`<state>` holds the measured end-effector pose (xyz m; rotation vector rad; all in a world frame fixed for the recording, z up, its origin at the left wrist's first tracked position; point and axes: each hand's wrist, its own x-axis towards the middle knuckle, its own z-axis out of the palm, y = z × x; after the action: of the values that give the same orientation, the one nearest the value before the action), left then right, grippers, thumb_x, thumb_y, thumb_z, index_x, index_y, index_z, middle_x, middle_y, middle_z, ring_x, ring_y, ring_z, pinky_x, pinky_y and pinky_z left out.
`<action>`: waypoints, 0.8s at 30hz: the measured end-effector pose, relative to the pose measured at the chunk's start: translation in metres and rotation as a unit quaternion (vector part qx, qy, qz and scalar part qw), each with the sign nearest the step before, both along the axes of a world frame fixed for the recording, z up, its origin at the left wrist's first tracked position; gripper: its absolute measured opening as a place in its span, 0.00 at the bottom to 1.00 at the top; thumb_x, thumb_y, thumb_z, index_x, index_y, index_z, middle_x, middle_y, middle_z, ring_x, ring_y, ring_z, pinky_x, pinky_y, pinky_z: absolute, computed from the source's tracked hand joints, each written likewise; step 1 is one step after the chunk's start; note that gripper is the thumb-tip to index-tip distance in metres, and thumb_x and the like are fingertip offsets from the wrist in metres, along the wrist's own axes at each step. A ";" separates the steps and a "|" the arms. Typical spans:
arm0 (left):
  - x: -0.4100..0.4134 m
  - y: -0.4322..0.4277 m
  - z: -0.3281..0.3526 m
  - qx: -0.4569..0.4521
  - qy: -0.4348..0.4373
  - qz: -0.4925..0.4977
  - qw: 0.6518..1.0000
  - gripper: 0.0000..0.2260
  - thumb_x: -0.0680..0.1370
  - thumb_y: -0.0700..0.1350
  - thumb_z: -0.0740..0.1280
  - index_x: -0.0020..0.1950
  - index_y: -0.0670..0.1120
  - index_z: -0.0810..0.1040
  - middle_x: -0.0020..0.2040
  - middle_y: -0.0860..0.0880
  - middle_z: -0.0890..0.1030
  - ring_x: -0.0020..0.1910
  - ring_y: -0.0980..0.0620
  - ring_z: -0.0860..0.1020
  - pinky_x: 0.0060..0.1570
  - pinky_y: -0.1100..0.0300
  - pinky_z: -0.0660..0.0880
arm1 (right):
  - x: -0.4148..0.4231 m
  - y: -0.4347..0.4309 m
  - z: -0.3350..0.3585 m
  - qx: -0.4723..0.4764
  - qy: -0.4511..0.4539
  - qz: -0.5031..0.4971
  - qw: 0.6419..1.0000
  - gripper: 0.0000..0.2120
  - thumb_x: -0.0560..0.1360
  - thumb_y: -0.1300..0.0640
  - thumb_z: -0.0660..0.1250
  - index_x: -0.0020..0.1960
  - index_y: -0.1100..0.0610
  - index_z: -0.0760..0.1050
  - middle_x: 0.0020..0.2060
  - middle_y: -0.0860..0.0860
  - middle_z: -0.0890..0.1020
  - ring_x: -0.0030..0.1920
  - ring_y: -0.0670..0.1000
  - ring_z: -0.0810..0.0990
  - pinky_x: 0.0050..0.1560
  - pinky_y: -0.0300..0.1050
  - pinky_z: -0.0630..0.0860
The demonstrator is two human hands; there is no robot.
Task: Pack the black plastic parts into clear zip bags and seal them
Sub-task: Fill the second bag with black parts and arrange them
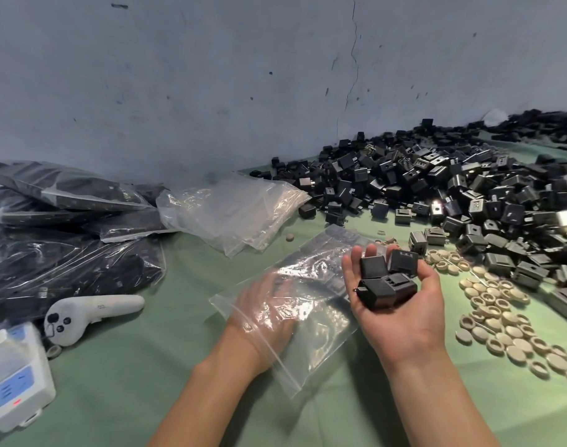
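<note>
At lower centre of the frame, your left hand [266, 304] sits inside the clear zip bag [311, 337], fingers spread flat as far as the plastic lets you see. Just right of it, your right hand [401, 321] lies palm up, loosely cupped, carrying a few black plastic parts [385, 282]. This looks like the filling step. Next, bring that handful to the bag's mouth by your left wrist and tip it in without spilling. Farther back, the loose pile [437, 188] fills the upper right.

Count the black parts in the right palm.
4 on the right hand: two parts side by side by the fingers, two just behind them, mid-palm. Others may be hidden underneath.
</note>
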<state>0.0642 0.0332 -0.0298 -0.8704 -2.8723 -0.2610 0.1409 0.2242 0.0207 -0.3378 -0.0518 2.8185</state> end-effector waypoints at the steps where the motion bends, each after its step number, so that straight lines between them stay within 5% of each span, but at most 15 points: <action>1: 0.006 -0.005 0.000 0.063 -0.027 -0.007 0.998 0.25 0.83 0.55 0.55 0.80 0.58 0.55 0.79 0.58 0.55 0.76 0.58 0.58 0.77 0.60 0.55 | 0.000 -0.001 0.000 0.001 -0.002 0.002 1.000 0.15 0.77 0.49 0.64 0.59 0.54 0.79 0.55 0.56 0.83 0.55 0.59 0.83 0.58 0.58 0.80; 4: 0.033 -0.028 0.013 0.279 -0.059 0.020 0.958 0.17 0.78 0.42 0.62 0.59 0.62 0.80 0.66 0.68 0.73 0.62 0.69 0.72 0.64 0.73 0.66 | -0.001 -0.005 0.000 0.012 -0.004 0.014 1.000 0.12 0.77 0.48 0.65 0.55 0.53 0.81 0.54 0.56 0.84 0.54 0.59 0.84 0.58 0.59 0.79; 6: 0.048 -0.042 0.028 0.389 0.030 0.077 0.917 0.17 0.69 0.37 0.60 0.41 0.58 0.81 0.44 0.62 0.82 0.42 0.64 0.79 0.42 0.72 0.71 | -0.001 -0.008 0.002 0.020 -0.004 0.022 1.000 0.11 0.76 0.48 0.66 0.52 0.53 0.82 0.53 0.55 0.84 0.53 0.59 0.84 0.59 0.58 0.79; 8: 0.062 -0.046 0.047 0.450 0.113 0.114 0.878 0.14 0.66 0.37 0.57 0.37 0.53 0.78 0.32 0.57 0.78 0.29 0.60 0.73 0.29 0.69 0.65 | 0.000 -0.015 0.003 0.027 0.002 0.035 0.999 0.13 0.73 0.49 0.68 0.54 0.53 0.81 0.54 0.55 0.83 0.55 0.59 0.84 0.62 0.58 0.78; 10: 0.073 -0.032 0.065 0.464 0.122 0.075 0.874 0.12 0.69 0.39 0.58 0.38 0.54 0.77 0.34 0.57 0.77 0.31 0.61 0.73 0.29 0.71 0.64 | 0.000 -0.023 0.006 0.044 0.009 0.051 0.998 0.14 0.72 0.49 0.69 0.56 0.52 0.81 0.54 0.55 0.83 0.56 0.59 0.83 0.63 0.58 0.76; 13: 0.081 0.000 0.075 0.387 0.056 -0.050 0.919 0.08 0.78 0.48 0.62 0.54 0.54 0.79 0.49 0.59 0.78 0.48 0.59 0.78 0.46 0.74 0.68 | 0.000 -0.036 0.008 0.083 0.023 0.071 0.994 0.12 0.76 0.47 0.67 0.56 0.51 0.80 0.52 0.54 0.83 0.54 0.59 0.83 0.60 0.55 0.78; 17: 0.085 0.021 0.066 0.272 -0.038 -0.110 0.955 0.17 0.77 0.59 0.63 0.65 0.58 0.74 0.56 0.63 0.73 0.58 0.61 0.73 0.58 0.67 0.69 | 0.005 -0.045 0.006 0.118 0.036 0.088 0.988 0.13 0.78 0.45 0.64 0.56 0.51 0.80 0.52 0.55 0.83 0.54 0.59 0.84 0.53 0.52 0.82; 21: 0.089 0.007 0.058 0.372 -0.019 -0.065 0.926 0.10 0.77 0.56 0.64 0.56 0.59 0.78 0.48 0.61 0.80 0.48 0.60 0.77 0.46 0.73 0.69 | 0.005 -0.046 0.005 0.093 0.019 0.084 0.992 0.12 0.77 0.47 0.65 0.56 0.52 0.78 0.52 0.55 0.82 0.53 0.60 0.83 0.60 0.57 0.78; 24: 0.081 -0.033 0.042 0.466 -0.073 0.118 0.874 0.13 0.77 0.62 0.59 0.49 0.59 0.79 0.38 0.54 0.84 0.37 0.54 0.80 0.44 0.52 0.78 | 0.004 -0.041 0.006 0.048 0.013 0.068 0.997 0.11 0.77 0.49 0.66 0.54 0.54 0.78 0.52 0.56 0.82 0.54 0.60 0.83 0.64 0.59 0.76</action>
<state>0.1449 0.0005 0.0122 -0.2992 -2.4106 -1.5455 0.1448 0.1832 0.0270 -0.2867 -0.2101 2.9406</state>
